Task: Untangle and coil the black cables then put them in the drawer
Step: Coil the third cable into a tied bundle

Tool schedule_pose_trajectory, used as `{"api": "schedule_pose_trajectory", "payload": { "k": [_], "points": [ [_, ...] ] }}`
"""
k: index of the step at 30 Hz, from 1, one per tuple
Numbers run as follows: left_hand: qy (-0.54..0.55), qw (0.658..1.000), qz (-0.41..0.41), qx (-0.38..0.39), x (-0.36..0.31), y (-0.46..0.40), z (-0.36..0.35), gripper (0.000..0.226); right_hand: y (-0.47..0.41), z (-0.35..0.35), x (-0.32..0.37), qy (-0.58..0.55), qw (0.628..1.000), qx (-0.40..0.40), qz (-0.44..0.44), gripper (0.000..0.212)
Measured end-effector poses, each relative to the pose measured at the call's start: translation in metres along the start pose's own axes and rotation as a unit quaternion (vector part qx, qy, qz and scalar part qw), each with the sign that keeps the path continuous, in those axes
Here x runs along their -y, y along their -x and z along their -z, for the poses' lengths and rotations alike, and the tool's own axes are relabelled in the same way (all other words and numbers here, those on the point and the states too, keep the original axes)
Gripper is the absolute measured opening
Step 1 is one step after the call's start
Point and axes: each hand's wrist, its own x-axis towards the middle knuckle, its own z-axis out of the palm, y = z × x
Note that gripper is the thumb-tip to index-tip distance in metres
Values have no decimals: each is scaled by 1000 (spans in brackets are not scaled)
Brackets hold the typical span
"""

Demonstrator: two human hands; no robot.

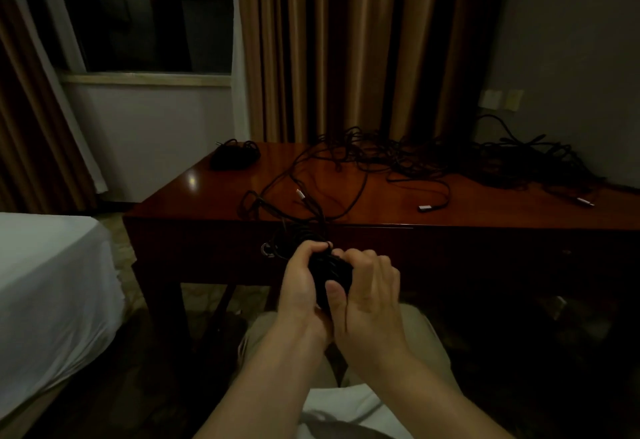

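Holding a black cable bundle (330,274) in front of the desk (381,210), I have both hands wrapped around it, just below the desk's front edge. My left hand (303,283) curls its fingers over the top of the bundle, and my right hand (367,286) grips it from the other side, thumb pressed against the coils. A strand runs from the bundle up over the desk's front edge to the tangled cables (450,158) spread across the desk's back half. Near the desk's far left corner sits a coiled cable (234,156), apart from the tangle. The drawer (346,251) in the desk's front is closed, its ring handle (267,250) just left of my left hand.
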Motion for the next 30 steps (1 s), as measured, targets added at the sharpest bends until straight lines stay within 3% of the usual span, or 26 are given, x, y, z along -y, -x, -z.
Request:
{"api": "schedule_pose_trajectory", "payload": {
  "k": [5,8,11,13,15,17,20,22,25,28,30],
  "points": [
    [-31,999,11,16,-3,5,6,18,2,-1,-7,43,997,49,29,47],
    [-107,994,-6,18,-2,1,12,10,-9,13,-9,-132,985,107,-13,45],
    [-302,951,-71,-1,-10,-1,21,9,-44,34,-11,-233,971,53,-28,22],
    [-400,912,-85,45,-21,5,22,12,-67,41,-13,-291,954,60,-50,34],
    [-436,891,-93,87,-32,16,19,20,-77,40,-10,-367,918,108,-108,44],
    [-454,876,-109,122,-39,26,8,15,-77,33,-8,-385,901,135,-148,53],
    [-474,856,-120,170,-42,35,0,21,-76,23,-15,-344,912,163,-153,49],
    [-439,869,-100,205,-47,40,-1,28,-70,18,-25,-313,911,195,-185,32],
    [-318,904,-74,276,-56,39,1,35,-56,18,-40,-386,845,272,-250,17],
    [-164,959,-80,219,-58,24,-1,30,-45,29,-44,-461,761,335,-309,21],
    [-116,979,-94,135,-53,14,-4,13,-41,33,-41,-441,740,387,-328,25]
  ]
}}
